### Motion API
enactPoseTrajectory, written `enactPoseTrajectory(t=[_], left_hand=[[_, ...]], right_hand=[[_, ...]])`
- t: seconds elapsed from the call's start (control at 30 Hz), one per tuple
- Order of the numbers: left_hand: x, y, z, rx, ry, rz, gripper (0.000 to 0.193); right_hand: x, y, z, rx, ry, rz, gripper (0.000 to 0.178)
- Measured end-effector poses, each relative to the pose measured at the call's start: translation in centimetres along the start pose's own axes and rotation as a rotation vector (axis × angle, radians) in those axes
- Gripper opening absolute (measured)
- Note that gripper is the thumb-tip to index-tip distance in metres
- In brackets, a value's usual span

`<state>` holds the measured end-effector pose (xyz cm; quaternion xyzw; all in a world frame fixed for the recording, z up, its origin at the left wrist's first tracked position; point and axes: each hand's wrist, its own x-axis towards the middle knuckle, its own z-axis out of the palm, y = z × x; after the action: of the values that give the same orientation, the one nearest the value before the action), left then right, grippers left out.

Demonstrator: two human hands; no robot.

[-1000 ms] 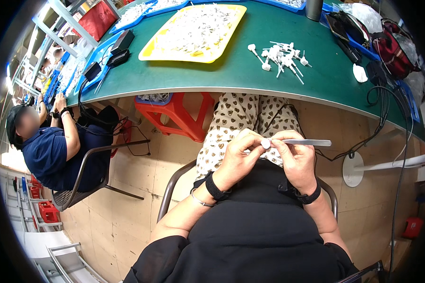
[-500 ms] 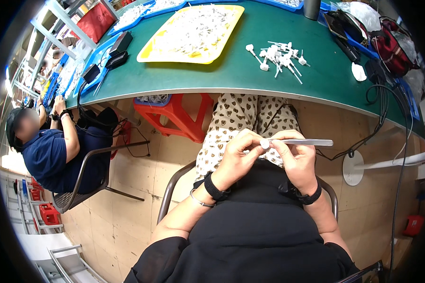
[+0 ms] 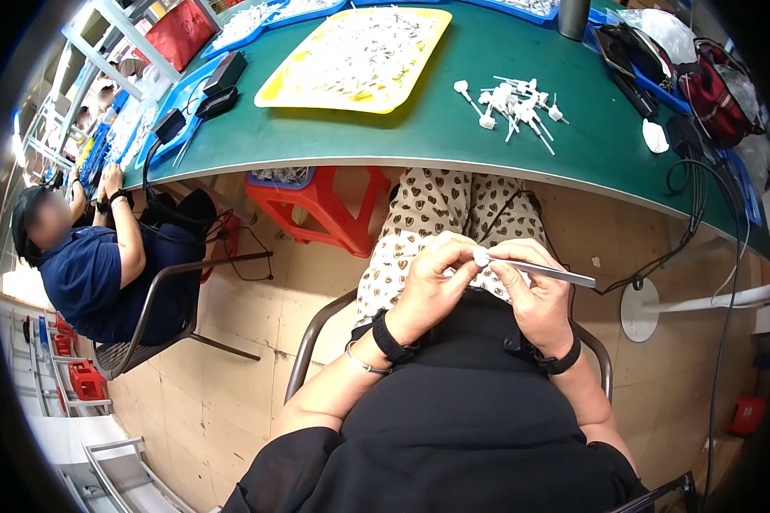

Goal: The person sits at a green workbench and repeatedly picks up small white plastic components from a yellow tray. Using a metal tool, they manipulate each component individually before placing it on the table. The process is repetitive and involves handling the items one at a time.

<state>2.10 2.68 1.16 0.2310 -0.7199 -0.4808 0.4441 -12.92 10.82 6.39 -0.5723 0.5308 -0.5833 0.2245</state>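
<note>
Over my lap, my left hand (image 3: 437, 278) is closed in a pinch on a small white plastic piece (image 3: 481, 256), which looks like the round heads of the parts on the table. My right hand (image 3: 536, 299) meets it from the right, its fingers closed around a pair of metal tweezers (image 3: 571, 275). Their blunt end sticks out to the right; the tips are hidden by my fingers near the white piece. Beyond my knees, a loose pile of white plastic parts with thin stems (image 3: 522, 107) lies on the green table (image 3: 316, 141).
A yellow tray (image 3: 274, 104) heaped with small white parts stands on the table, with blue trays behind. Black adapters (image 3: 222, 77) lie left; bags (image 3: 714, 94) and cables (image 3: 697, 184) right. A red stool (image 3: 304, 214) stands underneath. Another person (image 3: 94, 265) sits at left.
The tweezers have turned in my right hand, so their outer end points lower and nearer to me. My left hand keeps its pinch on the white piece. The view has shifted slightly.
</note>
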Motion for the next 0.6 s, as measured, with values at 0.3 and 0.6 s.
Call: enactPoseTrajectory(t=[0.3, 0.6], left_hand=[[0.25, 0.52, 0.09, 0.070, 0.035, 0.072, 0.016], [0.18, 0.47, -0.08, 0.094, 0.016, 0.066, 0.019]], right_hand=[[0.19, 0.15, 0.09, -0.074, 0.012, -0.070, 0.009], [0.32, 0.24, 0.14, -0.099, 0.020, -0.072, 0.009]])
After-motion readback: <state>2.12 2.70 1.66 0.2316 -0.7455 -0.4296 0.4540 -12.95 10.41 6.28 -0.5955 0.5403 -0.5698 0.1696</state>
